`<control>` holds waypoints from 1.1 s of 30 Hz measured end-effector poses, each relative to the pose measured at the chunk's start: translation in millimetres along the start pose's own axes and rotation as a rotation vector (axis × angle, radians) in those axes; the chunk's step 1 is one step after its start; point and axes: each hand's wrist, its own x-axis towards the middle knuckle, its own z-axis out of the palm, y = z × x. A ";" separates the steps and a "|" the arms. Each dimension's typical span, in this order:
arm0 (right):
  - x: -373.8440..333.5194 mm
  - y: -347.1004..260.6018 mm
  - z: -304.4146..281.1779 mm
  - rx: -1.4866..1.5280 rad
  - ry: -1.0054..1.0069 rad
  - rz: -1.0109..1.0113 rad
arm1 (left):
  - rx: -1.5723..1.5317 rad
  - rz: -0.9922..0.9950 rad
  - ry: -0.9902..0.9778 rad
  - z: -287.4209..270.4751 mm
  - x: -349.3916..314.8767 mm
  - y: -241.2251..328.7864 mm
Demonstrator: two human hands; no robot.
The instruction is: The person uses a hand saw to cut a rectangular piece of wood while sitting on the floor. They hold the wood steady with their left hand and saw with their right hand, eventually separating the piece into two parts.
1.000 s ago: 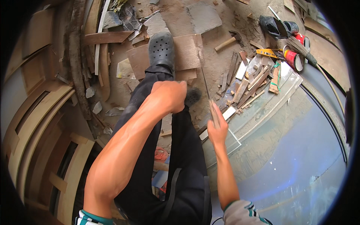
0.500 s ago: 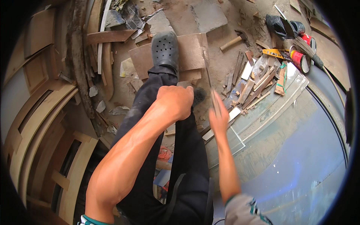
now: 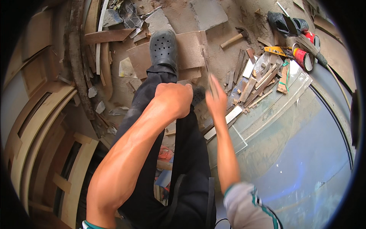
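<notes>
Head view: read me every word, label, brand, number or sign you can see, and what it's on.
Nothing I can quote.
Yellow strip: dark marks, too small to read.
Nearer red can: markings too blurred to read.
Brown strip: print too small to read.

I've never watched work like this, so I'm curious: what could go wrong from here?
The blurred, saw-like tool in the right hand might slip sideways toward the grey clog on the board. The board could also shift, since only that clog seems to press it down; the left hand is not on it.
</notes>
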 end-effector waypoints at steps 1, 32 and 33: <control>36.0 14.5 8.0 0.023 0.052 0.012 | 0.020 0.022 -0.042 -7.0 4.5 11.5; 17.9 4.3 19.1 -0.007 0.004 -0.030 | -0.006 0.026 -0.049 -10.3 0.2 1.3; -15.5 -9.4 8.0 -0.001 -0.025 -0.047 | -0.015 0.000 -0.056 -13.2 -1.8 -6.9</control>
